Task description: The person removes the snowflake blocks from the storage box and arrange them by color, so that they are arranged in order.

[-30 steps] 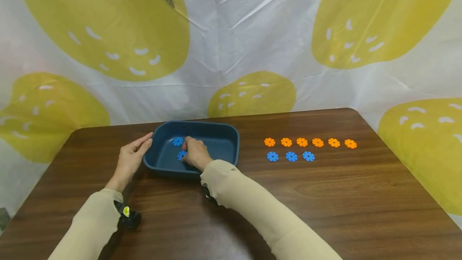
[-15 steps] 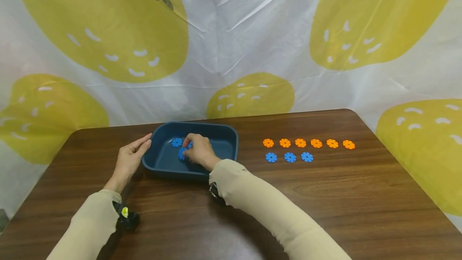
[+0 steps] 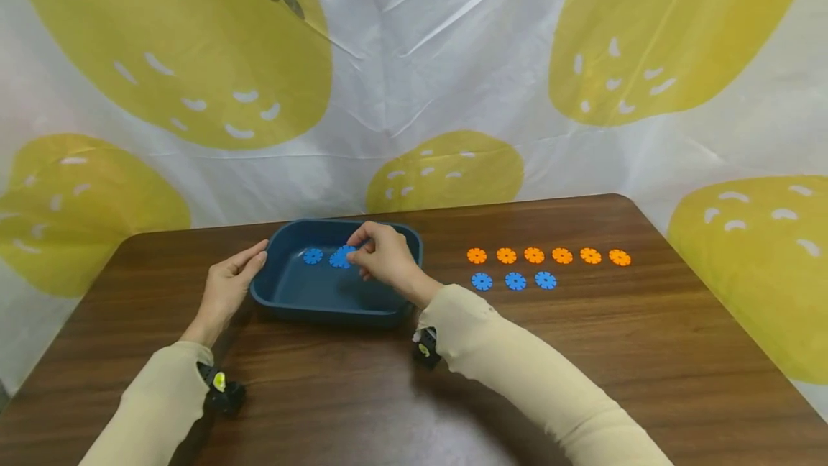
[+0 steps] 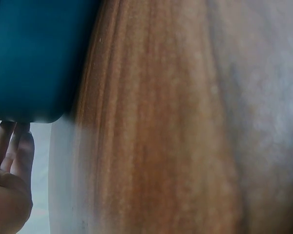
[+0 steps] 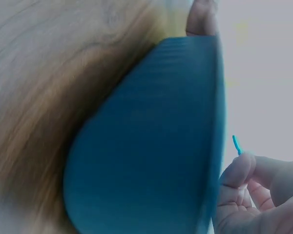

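Note:
In the head view my left hand [image 3: 229, 282] rests straight fingertips against the left end of a dark blue tub [image 3: 304, 309]. The left wrist view shows those fingers [image 4: 20, 156] reaching up to the tub's side. My right hand [image 3: 384, 257], over the inside of the tub, pinches a blue notched plastic disc [image 3: 349, 252] between thumb and forefinger. That disc [image 5: 236, 145] appears edge-on in the right wrist view, above the rim. Two more blue discs are in the tub: one flat at the left [image 3: 313, 256], another partly overlapped by the held one.
Right of the tub, a row of several orange notched discs [image 3: 533, 255] lies on the brown wooden table [image 3: 582, 336]. Three blue discs [image 3: 515, 281] form a shorter row in front of it. A fruit-print cloth [image 3: 401, 92] hangs behind the table.
My right hand has risen from the tub's floor and moved right, with a blue disc pinched in its fingers. The left hand stays at the tub's left end.

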Tool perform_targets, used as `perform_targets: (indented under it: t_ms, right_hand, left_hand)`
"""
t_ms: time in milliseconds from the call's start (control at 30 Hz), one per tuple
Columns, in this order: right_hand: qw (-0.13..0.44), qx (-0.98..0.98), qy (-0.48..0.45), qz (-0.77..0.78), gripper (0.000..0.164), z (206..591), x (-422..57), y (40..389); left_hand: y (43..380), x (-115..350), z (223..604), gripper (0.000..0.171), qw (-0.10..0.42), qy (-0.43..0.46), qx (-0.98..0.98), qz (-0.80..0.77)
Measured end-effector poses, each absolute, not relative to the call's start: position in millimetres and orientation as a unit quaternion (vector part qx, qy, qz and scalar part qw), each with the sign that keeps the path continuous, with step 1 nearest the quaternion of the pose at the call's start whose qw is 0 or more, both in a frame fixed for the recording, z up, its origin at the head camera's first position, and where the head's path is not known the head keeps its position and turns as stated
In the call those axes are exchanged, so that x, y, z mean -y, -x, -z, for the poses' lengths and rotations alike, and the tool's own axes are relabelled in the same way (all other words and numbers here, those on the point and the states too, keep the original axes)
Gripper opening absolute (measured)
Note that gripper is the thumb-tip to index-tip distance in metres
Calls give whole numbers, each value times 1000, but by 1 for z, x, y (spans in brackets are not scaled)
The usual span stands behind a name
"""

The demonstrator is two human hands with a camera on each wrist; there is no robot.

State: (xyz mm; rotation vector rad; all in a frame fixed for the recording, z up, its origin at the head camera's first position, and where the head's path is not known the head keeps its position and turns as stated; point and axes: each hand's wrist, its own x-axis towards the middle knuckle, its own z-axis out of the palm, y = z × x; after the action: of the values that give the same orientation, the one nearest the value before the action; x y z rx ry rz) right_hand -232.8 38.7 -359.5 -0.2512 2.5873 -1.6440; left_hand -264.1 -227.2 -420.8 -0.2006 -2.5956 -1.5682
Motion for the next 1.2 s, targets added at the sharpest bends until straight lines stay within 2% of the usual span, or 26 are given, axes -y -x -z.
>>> perform_targets:
  t_ms: [400, 633, 1200]
  right_hand:
    - [-21, -824, 55, 564, 16, 355, -95, 226]
    - [-24, -799, -1, 600, 18, 363, -138, 220]
    - [-41, -841, -112, 528, 31, 386, -295, 177]
  left_hand:
    - [265, 227, 426, 47, 77, 72, 841, 530]
    - [264, 227, 427, 48, 73, 71, 838, 536]
    - [265, 227, 422, 47, 69, 75, 844, 527]
